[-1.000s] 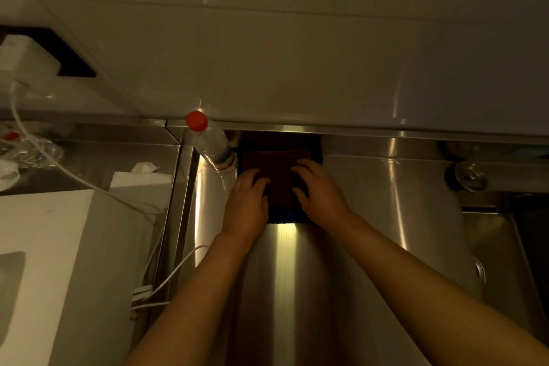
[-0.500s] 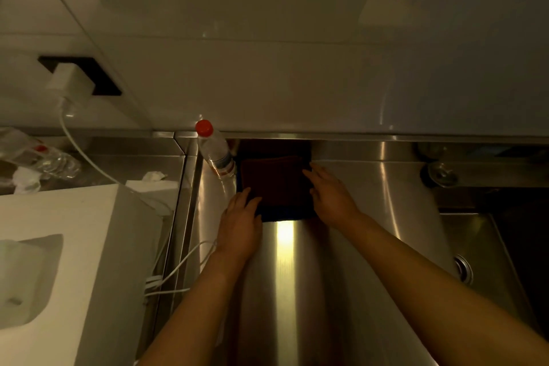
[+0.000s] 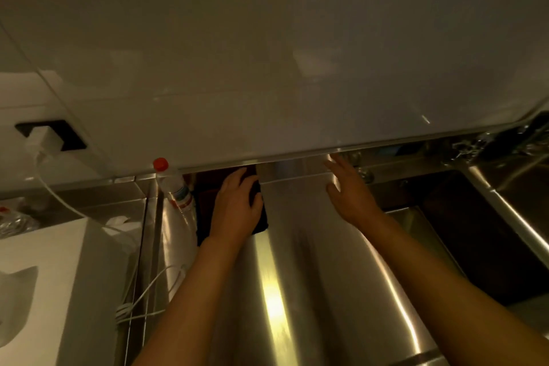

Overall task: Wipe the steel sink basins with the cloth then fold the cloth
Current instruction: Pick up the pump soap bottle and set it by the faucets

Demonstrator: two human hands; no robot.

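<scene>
Dim, warm, yellowish light throughout. The strongest glare is a bright streak down the steel counter (image 3: 276, 300) toward six o'clock, with thinner streaks at five. The wall panel (image 3: 267, 53) at twelve shows soft, pale reflections. The sink basin (image 3: 475, 246) at three lies in deep shadow. Straight edges bow near the borders, and the whole view is soft and slightly smeared

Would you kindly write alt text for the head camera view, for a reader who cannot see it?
A person's left hand rests flat on a dark folded cloth at the back of a steel counter, beside a red-capped bottle. The right hand hovers open nearby, left of a sink basin.
</scene>
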